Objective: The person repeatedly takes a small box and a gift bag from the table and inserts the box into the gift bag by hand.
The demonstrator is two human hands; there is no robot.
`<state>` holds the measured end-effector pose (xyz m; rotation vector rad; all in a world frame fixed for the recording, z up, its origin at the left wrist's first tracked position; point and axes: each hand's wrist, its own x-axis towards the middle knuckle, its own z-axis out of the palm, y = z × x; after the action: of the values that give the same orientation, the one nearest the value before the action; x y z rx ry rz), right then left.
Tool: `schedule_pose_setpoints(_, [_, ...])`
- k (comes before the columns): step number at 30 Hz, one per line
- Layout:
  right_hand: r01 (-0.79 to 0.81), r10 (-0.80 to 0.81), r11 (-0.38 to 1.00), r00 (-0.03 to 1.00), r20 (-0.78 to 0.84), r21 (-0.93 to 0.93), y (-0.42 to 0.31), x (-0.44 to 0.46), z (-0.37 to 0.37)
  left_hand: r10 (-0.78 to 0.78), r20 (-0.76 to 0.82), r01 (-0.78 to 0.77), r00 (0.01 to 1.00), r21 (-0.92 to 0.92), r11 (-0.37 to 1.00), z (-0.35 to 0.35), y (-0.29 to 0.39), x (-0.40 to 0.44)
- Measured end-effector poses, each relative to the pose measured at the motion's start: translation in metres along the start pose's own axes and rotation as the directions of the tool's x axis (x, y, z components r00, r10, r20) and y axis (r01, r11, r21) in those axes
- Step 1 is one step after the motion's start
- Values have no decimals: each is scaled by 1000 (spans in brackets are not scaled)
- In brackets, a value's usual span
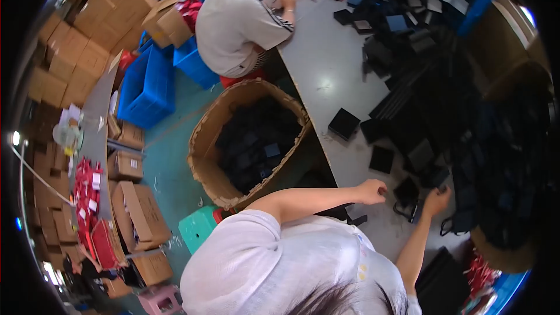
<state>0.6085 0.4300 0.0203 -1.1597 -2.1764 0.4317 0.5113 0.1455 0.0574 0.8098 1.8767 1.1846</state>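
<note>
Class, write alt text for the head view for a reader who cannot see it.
A left hand and right hand reach over a grey table scattered with black boxes; any grip is unclear. A co-worker sits further along, near a large open carton of dark items.

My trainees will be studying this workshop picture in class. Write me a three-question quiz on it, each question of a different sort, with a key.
1. Fill the gap: The open-topped container beside the grey table, holding dark pieces, is made of ____.

2. Choose one: The co-worker at the table wears a top that is mainly
a) red
b) pale
c) bright green

3. True or false: The person's left hand is nearer to that container than the right hand is.

Key: 1. cardboard; 2. b; 3. true.
</note>
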Motion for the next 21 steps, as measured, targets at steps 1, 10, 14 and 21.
schedule_pose_setpoints(1, [-225, 207, 939, 974, 95, 259, 1, 2, -15, 0, -31, 0, 1000, -24, 1000, -1, 1, -3])
schedule_pose_setpoints(10, [147, -148, 989, 928, 341, 30, 49, 30, 48, 26, 66, -18, 997, -121, 993, 20, 4, -9])
schedule_pose_setpoints(14, [-198, 178, 980, 842, 510, -14, 70, 49, 64, 71, -7, -72, 997, -57, 996, 6, -6, -10])
schedule_pose_setpoints(21, [170, -74, 975, 853, 516, -142, 25, 49, 70, 15, 13, -14, 1000, -52, 999, 4, -3, -11])
